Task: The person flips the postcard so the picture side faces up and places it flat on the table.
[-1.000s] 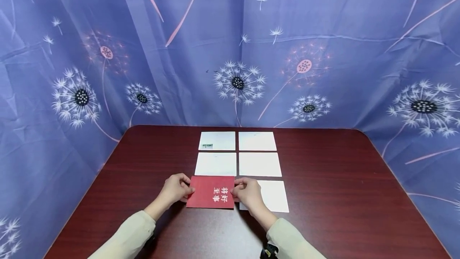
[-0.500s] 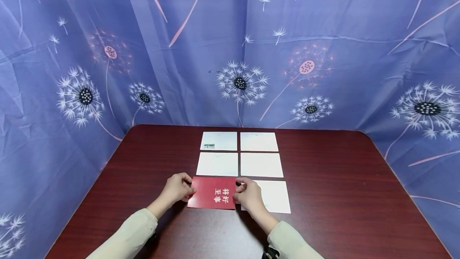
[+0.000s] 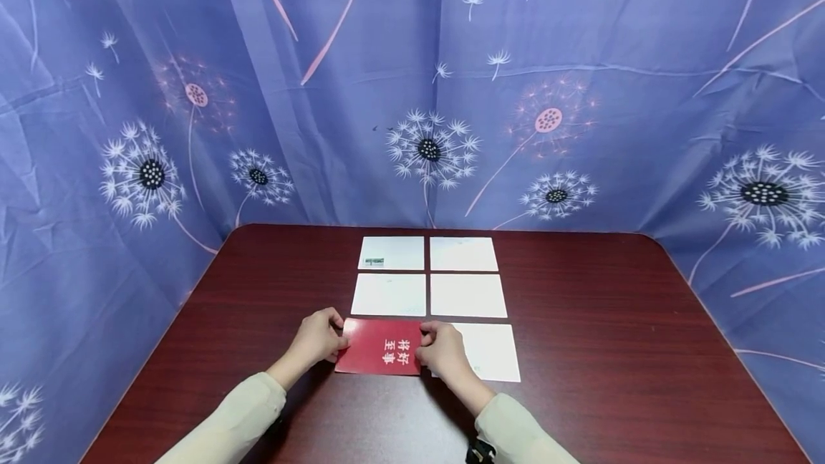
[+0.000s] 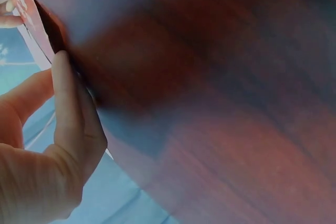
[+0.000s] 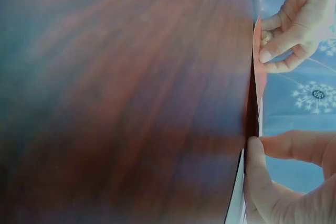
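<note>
A red card [image 3: 374,346] with white Chinese characters at its right end lies low over the front left of the card layout. My left hand [image 3: 314,339] pinches its left edge, thumb on top. At its right edge, my right hand [image 3: 445,351] pinches it the same way and covers part of the white card [image 3: 493,353] behind it. Seen edge-on in the right wrist view, the red card [image 5: 258,85] sits close over the tabletop between both hands. The left wrist view shows my left hand [image 4: 58,135] at the card's near end.
Beyond the red card lie two rows of white cards: one [image 3: 389,294] and another [image 3: 468,296] in the nearer row, a stamped one [image 3: 393,253] and a plain one [image 3: 462,254] farther back. The dark red table [image 3: 593,349] ends at a blue dandelion curtain [image 3: 361,142].
The red card has come down very slightly toward the tabletop, both hands keeping their grip. The head view has shifted a little; the white cards stay put.
</note>
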Tool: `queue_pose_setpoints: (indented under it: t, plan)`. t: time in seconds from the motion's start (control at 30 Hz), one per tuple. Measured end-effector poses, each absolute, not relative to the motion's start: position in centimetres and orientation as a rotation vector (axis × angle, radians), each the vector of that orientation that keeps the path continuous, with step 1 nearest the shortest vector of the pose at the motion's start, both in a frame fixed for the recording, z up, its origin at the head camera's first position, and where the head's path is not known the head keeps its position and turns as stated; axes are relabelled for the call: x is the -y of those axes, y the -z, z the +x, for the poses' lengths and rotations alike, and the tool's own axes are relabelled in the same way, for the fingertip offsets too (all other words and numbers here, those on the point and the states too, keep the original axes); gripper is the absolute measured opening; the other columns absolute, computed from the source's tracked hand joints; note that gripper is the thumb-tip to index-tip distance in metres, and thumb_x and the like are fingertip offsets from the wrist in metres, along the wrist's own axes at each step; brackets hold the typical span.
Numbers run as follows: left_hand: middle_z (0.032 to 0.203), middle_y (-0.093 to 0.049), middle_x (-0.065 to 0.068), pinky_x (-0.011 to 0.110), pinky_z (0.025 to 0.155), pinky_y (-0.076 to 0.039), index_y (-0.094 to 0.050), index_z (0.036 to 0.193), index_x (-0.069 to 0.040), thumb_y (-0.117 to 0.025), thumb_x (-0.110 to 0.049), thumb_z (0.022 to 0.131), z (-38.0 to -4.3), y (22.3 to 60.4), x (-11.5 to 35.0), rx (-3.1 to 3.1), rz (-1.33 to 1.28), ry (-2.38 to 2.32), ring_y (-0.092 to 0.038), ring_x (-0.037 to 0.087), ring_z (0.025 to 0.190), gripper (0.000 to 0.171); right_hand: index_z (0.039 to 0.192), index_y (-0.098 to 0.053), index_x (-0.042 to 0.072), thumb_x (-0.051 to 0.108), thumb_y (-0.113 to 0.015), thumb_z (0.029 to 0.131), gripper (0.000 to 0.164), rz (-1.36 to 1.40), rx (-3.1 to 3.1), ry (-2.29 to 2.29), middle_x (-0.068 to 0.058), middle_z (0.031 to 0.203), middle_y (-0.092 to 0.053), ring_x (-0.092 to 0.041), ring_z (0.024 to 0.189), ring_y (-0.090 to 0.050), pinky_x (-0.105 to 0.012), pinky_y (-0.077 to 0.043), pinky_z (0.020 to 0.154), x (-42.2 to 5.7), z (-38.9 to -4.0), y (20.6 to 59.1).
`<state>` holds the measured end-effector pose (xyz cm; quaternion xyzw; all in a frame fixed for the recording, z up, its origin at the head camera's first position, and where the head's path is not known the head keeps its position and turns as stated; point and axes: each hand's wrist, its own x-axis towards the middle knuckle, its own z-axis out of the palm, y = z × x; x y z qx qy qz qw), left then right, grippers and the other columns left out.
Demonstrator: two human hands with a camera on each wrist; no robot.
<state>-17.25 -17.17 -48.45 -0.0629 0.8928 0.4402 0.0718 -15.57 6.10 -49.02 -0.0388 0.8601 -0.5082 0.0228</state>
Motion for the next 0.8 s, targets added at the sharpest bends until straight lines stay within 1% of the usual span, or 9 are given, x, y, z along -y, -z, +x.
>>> queue_pose_setpoints:
  t: [0.17,0.33,0.57,0.67,0.8]
  plan:
    - [0.061,-0.055,0.009,0.031,0.043,-0.054,-0.051,0.085,0.001,-0.077,0.008,0.071,-17.25,48.27,17.12,-2.679,-0.194,-1.275,-0.063,0.019,0.047,0.029,0.105,-0.062,-0.016,-0.015,-0.063,0.062,0.044,-0.132,-2.679,1.529,-0.001,0.064,-0.056,-0.004,0.045,-0.047,-0.02,-0.046,0.043,-5.95,-15.55,48.77]
    - [0.062,-0.055,0.009,0.031,0.042,-0.054,-0.051,0.084,0.001,-0.076,0.008,0.072,-17.3,48.15,17.0,-2.674,-0.203,-1.261,-0.061,0.018,0.045,0.029,0.103,-0.062,-0.017,-0.015,-0.062,0.06,0.044,-0.178,-2.734,1.465,0.0,0.061,-0.053,-0.006,0.049,-0.045,-0.021,-0.046,0.048,-5.87,-15.37,48.25]
    - [0.061,-0.055,0.009,0.032,0.041,-0.053,-0.05,0.084,0.001,-0.075,0.008,0.073,-17.24,48.07,16.86,-2.665,-0.211,-1.261,-0.06,0.018,0.044,0.028,0.098,-0.059,-0.02,-0.012,-0.057,0.056,0.043,-0.365,-2.807,1.482,0.004,0.053,-0.051,-0.003,0.043,-0.044,-0.022,-0.045,0.044,-5.98,-15.46,48.9]
    - [0.061,-0.055,0.01,0.032,0.041,-0.053,-0.05,0.084,0.001,-0.074,0.009,0.073,-17.21,48.05,16.78,-2.667,-0.204,-1.265,-0.06,0.019,0.043,0.028,0.099,-0.059,-0.019,-0.012,-0.059,0.057,0.042,-0.351,-2.829,1.436,0.004,0.053,-0.051,-0.004,0.044,-0.045,-0.022,-0.045,0.047,-5.93,-15.48,48.83]
    - [0.061,-0.056,0.009,0.031,0.041,-0.053,-0.05,0.084,0.002,-0.074,0.009,0.073,-17.18,47.95,16.68,-2.688,-0.188,-1.231,-0.06,0.018,0.043,0.027,0.103,-0.059,-0.017,-0.014,-0.062,0.059,0.045,-0.27,-2.808,1.36,0.002,0.055,-0.052,-0.006,0.047,-0.045,-0.022,-0.046,0.049,-5.8,-15.41,48.08]
